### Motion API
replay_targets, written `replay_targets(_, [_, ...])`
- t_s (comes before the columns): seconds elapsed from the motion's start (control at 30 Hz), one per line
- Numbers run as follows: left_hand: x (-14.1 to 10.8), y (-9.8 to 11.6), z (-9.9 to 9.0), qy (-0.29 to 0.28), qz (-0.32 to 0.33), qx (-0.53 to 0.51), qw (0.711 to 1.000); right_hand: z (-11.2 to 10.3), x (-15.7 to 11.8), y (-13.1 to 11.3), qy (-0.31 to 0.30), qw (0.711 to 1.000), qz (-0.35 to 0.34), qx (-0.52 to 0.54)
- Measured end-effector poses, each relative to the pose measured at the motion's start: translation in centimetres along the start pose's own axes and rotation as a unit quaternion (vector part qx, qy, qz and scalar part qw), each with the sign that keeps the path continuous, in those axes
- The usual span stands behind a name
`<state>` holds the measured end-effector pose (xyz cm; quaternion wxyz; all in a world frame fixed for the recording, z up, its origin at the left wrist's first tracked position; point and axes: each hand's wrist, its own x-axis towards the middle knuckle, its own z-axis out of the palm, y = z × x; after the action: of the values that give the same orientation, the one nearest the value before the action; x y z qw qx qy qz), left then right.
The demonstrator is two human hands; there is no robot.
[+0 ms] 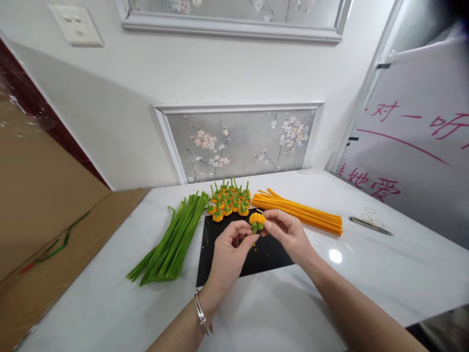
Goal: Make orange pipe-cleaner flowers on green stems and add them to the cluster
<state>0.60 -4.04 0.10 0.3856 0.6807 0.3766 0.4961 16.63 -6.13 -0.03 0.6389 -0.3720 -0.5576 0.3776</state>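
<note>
Between my two hands is a small orange pipe-cleaner pumpkin (257, 218) with green at its lower end, held above a black mat (271, 254). My left hand (234, 247) pinches the green part between thumb and fingers. My right hand (287, 232) grips the orange body from the other side. Just beyond the mat sits a cluster of finished-looking pumpkins (227, 203) with green stems pointing up. To the left lies a bundle of green pipe cleaners (174, 239); a bundle of orange pipe cleaners (300, 212) lies behind my right hand.
Scissors (371, 225) lie on the white table (366, 264) at the right, with thin rubber bands (370, 210) beside them. Cardboard (73, 244) borders the table on the left. A wall with a framed floral panel (242, 144) closes off the back; a board with pink writing (414, 137) stands right.
</note>
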Motion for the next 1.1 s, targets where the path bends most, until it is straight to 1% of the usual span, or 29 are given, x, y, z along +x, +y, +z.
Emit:
replay_targets(0.13, [0.2, 0.1, 0.0, -0.077, -0.059, -0.059, 0.994, -0.1, -0.1, -0.1, 0.000, 0.999, -0.042, -0.025])
replay_targets(0.23, [0.2, 0.1, 0.1, -0.110, -0.070, -0.088, 0.988, -0.2, -0.1, 0.0, 0.008, 0.998, -0.058, -0.039])
replay_targets(0.37, [0.2, -0.2, 0.1, -0.108, -0.089, -0.121, 0.983, -0.3, -0.2, -0.2, -0.004, 0.994, -0.085, -0.068])
replay_targets(0.57, [0.3, -0.2, -0.2, -0.108, -0.152, -0.144, 0.972, -0.6, -0.5, -0.1, -0.018, 0.987, -0.128, -0.092])
replay_targets(0.67, [0.3, -0.4, -0.2, -0.116, -0.152, -0.161, 0.968, -0.9, -0.4, 0.1, -0.012, 0.985, -0.142, -0.098])
replay_targets(0.77, [0.2, -0.7, -0.1, -0.123, -0.149, -0.178, 0.965, -1.1, -0.4, 0.1, -0.024, 0.988, -0.127, -0.079])
replay_targets(0.9, [0.3, -0.8, 0.0, -0.135, -0.135, -0.180, 0.965, -1.0, -0.3, -0.1, -0.070, 0.994, -0.078, -0.039])
replay_targets(1.0, [0.3, -0.7, 0.0, -0.152, -0.098, -0.137, 0.974, -1.1, -0.3, -0.1, -0.093, 0.994, -0.045, -0.030])
replay_targets(1.1, [0.4, -0.4, 0.0, -0.160, -0.075, -0.092, 0.980, -1.1, -0.2, 0.0, -0.099, 0.994, -0.025, -0.032])
